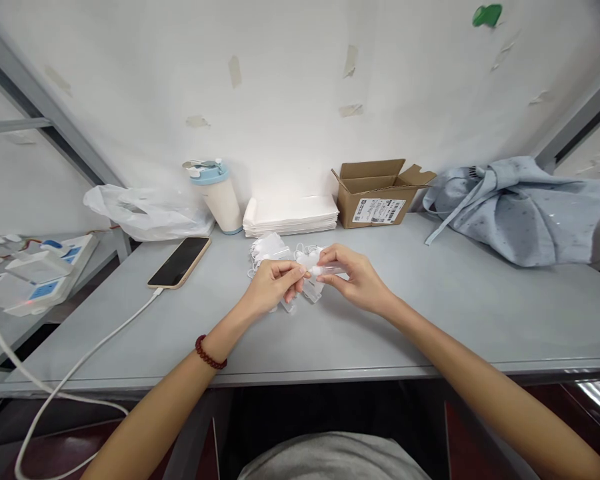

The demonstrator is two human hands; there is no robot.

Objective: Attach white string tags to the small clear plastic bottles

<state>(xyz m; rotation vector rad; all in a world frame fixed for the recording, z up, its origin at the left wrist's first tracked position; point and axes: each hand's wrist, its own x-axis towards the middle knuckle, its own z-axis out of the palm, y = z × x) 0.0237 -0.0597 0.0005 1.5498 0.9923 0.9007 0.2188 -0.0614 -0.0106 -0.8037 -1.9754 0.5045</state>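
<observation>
Between the fingers of my right hand [353, 277] is a small clear tube with a white cap [330, 270], held nearly level above the table. My left hand [276, 285] is pinched at the capped end, its fingertips close to the cap; whatever it grips there is too small to name. Behind and below my hands lie a pile of small clear and white pieces with thin white loops [271, 247] and a second such group [307, 255], partly hidden by my fingers.
On the grey table [430, 320] stand a cream cup with a blue lid [221, 200], stacked white sheets [293, 217], an open cardboard box [375, 200] and a blue cloth bag [520, 210]. A charging phone [180, 262], a plastic bag [150, 212] and power strips [50, 273] are left.
</observation>
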